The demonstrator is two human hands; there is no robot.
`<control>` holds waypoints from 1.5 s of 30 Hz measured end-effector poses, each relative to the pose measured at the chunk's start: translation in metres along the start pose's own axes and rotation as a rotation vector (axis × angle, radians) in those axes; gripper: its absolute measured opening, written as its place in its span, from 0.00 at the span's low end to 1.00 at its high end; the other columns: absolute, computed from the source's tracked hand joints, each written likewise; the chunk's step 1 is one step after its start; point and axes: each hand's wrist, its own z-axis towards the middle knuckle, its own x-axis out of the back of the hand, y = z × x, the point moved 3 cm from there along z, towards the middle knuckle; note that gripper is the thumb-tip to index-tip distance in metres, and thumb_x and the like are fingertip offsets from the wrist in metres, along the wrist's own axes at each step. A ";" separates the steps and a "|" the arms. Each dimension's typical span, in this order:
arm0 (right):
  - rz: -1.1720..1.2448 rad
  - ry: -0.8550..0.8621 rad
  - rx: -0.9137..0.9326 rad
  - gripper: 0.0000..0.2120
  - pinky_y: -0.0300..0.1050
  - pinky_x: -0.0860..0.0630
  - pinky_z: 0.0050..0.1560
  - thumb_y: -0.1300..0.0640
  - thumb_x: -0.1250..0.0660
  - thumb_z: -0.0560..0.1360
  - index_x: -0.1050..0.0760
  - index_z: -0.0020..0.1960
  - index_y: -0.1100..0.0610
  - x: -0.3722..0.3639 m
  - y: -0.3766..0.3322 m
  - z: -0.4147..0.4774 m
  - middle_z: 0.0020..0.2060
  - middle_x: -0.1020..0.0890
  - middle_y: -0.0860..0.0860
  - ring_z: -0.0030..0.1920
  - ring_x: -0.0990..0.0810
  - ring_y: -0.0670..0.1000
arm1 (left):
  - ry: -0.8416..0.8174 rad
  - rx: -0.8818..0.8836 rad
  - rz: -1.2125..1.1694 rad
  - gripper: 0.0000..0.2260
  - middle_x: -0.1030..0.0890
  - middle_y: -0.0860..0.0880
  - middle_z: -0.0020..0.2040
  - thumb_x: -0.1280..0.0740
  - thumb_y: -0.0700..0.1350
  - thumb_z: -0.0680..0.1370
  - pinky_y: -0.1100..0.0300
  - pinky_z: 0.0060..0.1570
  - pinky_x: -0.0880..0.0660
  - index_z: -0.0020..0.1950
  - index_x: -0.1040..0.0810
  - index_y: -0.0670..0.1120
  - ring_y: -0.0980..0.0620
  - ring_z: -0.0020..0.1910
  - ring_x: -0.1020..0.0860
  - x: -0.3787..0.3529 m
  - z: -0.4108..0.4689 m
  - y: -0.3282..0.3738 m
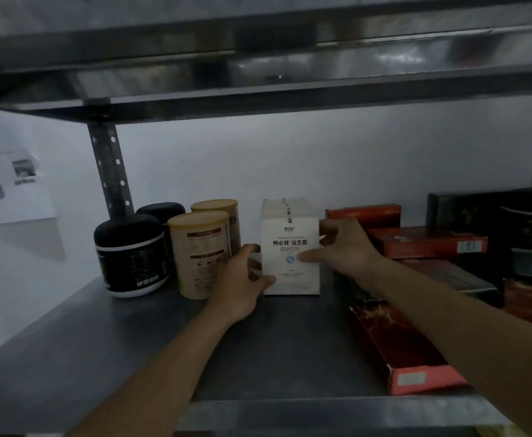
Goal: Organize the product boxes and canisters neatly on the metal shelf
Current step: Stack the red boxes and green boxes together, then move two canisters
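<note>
Between clamped fingers of left hand and right hand: white box. Left of fingers, cans look tidy; right, red boxes messy, not done.

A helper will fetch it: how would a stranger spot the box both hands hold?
On the metal shelf, look between the beige canisters on the left and the stacked red boxes on the right. There stands the white box, gripped by the left hand and right hand. Unlike its neighbours it is white, with black characters on its front.
</note>
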 end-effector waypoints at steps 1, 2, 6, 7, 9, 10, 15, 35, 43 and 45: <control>-0.061 0.009 0.019 0.27 0.50 0.17 0.50 0.59 0.16 0.60 0.18 0.57 0.55 0.000 -0.001 0.000 0.50 0.16 0.49 0.48 0.17 0.50 | 0.005 -0.010 0.015 0.20 0.23 0.54 0.54 0.28 0.42 0.74 0.72 0.41 0.28 0.64 0.29 0.51 0.57 0.50 0.24 -0.001 0.002 -0.001; -0.122 0.014 0.046 0.25 0.48 0.18 0.49 0.58 0.16 0.60 0.18 0.56 0.55 0.000 -0.004 -0.001 0.50 0.16 0.49 0.46 0.18 0.48 | 0.010 -0.020 0.031 0.20 0.22 0.53 0.55 0.27 0.42 0.74 0.72 0.40 0.29 0.64 0.29 0.50 0.57 0.49 0.24 -0.002 0.004 -0.001; -0.314 0.003 0.130 0.24 0.38 0.21 0.45 0.58 0.18 0.63 0.20 0.57 0.56 -0.003 -0.014 0.001 0.51 0.16 0.50 0.41 0.21 0.43 | 0.032 -0.025 0.070 0.22 0.22 0.50 0.59 0.27 0.42 0.74 0.72 0.42 0.29 0.65 0.30 0.49 0.54 0.53 0.23 -0.007 0.012 -0.004; -0.355 0.003 0.132 0.25 0.40 0.20 0.47 0.57 0.18 0.64 0.21 0.58 0.57 -0.004 -0.016 0.004 0.52 0.17 0.50 0.44 0.20 0.44 | 0.038 -0.025 0.081 0.22 0.22 0.50 0.60 0.28 0.42 0.74 0.70 0.44 0.28 0.66 0.30 0.49 0.53 0.54 0.23 -0.008 0.013 -0.005; -0.417 0.007 0.114 0.26 0.44 0.19 0.52 0.55 0.18 0.63 0.21 0.58 0.59 -0.006 -0.015 0.010 0.54 0.17 0.52 0.49 0.18 0.48 | 0.056 -0.015 0.094 0.23 0.23 0.48 0.61 0.28 0.43 0.75 0.63 0.49 0.24 0.67 0.31 0.49 0.52 0.55 0.23 -0.009 0.016 -0.007; -0.434 0.013 0.099 0.26 0.45 0.19 0.53 0.54 0.18 0.63 0.21 0.58 0.59 -0.006 -0.014 0.013 0.55 0.18 0.52 0.50 0.18 0.50 | 0.062 -0.006 0.095 0.23 0.22 0.48 0.61 0.28 0.44 0.75 0.60 0.51 0.23 0.68 0.31 0.48 0.51 0.55 0.23 -0.009 0.017 -0.008; -0.424 0.037 0.078 0.22 0.44 0.20 0.55 0.56 0.19 0.65 0.19 0.56 0.61 -0.008 -0.007 0.016 0.55 0.16 0.53 0.52 0.17 0.50 | 0.103 0.001 0.084 0.22 0.22 0.47 0.60 0.28 0.44 0.75 0.60 0.52 0.24 0.68 0.29 0.48 0.50 0.56 0.22 -0.012 0.022 -0.010; -0.351 0.074 0.007 0.22 0.38 0.23 0.52 0.53 0.19 0.65 0.18 0.56 0.61 -0.010 0.008 0.014 0.54 0.16 0.53 0.54 0.19 0.49 | 0.100 -0.010 0.072 0.21 0.22 0.49 0.55 0.29 0.44 0.76 0.67 0.43 0.31 0.67 0.30 0.48 0.54 0.49 0.24 -0.018 0.026 -0.019; -0.349 0.071 0.007 0.23 0.40 0.21 0.54 0.54 0.20 0.66 0.19 0.57 0.61 -0.012 0.009 0.014 0.55 0.16 0.54 0.54 0.18 0.50 | 0.087 -0.010 0.089 0.21 0.22 0.47 0.57 0.28 0.44 0.76 0.65 0.46 0.30 0.66 0.30 0.48 0.54 0.50 0.25 -0.017 0.025 -0.016; -0.345 0.074 0.007 0.23 0.39 0.22 0.53 0.54 0.20 0.67 0.19 0.58 0.61 -0.012 0.008 0.013 0.56 0.17 0.54 0.55 0.19 0.50 | 0.086 -0.012 0.094 0.21 0.22 0.47 0.58 0.29 0.44 0.76 0.66 0.46 0.31 0.66 0.30 0.47 0.54 0.50 0.25 -0.017 0.025 -0.016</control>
